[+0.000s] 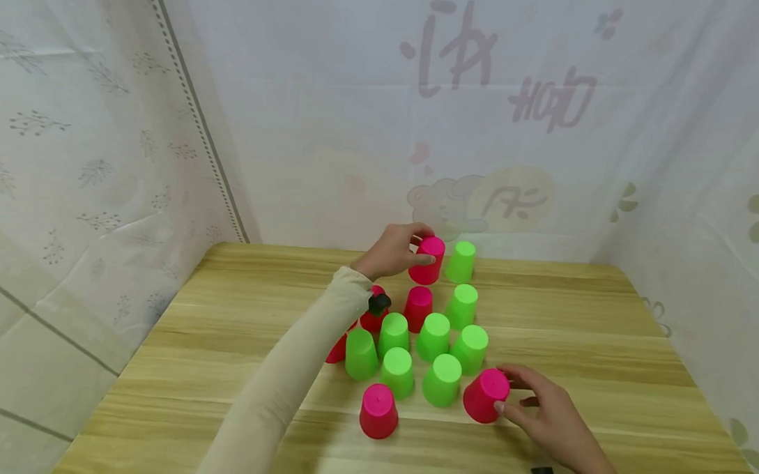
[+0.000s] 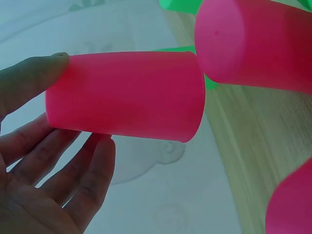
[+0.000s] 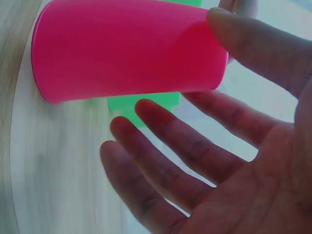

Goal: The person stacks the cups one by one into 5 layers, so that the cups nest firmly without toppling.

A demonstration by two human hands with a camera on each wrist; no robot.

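At the far side of the table, my left hand (image 1: pixel 391 253) grips an upside-down pink cup (image 1: pixel 427 261) between thumb and fingers. In the left wrist view the thumb lies on one side of this pink cup (image 2: pixel 126 95) and the fingertips on the other. My right hand (image 1: pixel 552 419) pinches another upside-down pink cup (image 1: pixel 487 395) near its base, at the front right of the group. Seen from the right wrist, the thumb and index finger hold that pink cup (image 3: pixel 129 48) while the other fingers extend free below it.
Several upside-down green cups (image 1: pixel 442 380) stand close together between the hands. A pink cup (image 1: pixel 378 411) stands in front, another pink cup (image 1: pixel 419 309) just before the left hand. My left sleeve (image 1: pixel 293 373) partly covers pink cups at left. A white curtain (image 1: pixel 333 124) hangs behind the wooden table (image 1: pixel 577 320).
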